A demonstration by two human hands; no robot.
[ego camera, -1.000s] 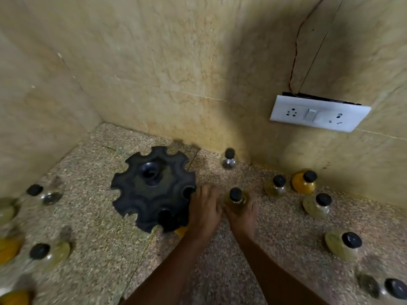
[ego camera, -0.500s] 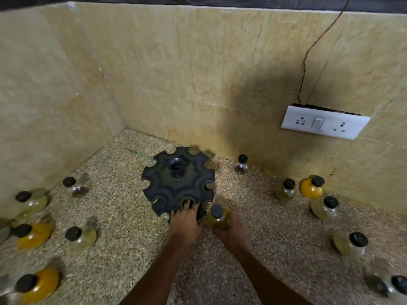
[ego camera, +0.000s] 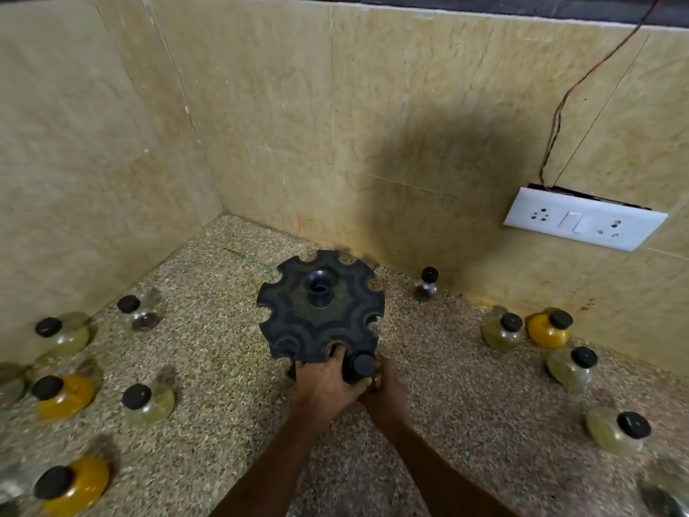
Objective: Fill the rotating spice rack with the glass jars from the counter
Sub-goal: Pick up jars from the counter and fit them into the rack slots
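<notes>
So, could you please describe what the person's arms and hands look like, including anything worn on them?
Both forearms are bare as far as the frame shows: no sleeves, watch or bracelet in view. The left hand and right hand wear no gloves, and no rings can be made out, though the picture is too soft to be certain.

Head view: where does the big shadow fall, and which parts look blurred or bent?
Head view: a broad dark shadow lies on the back wall behind the spice rack; the jars at the lower left and lower right edges are smeared; the wide lens bends the wall seams.
</notes>
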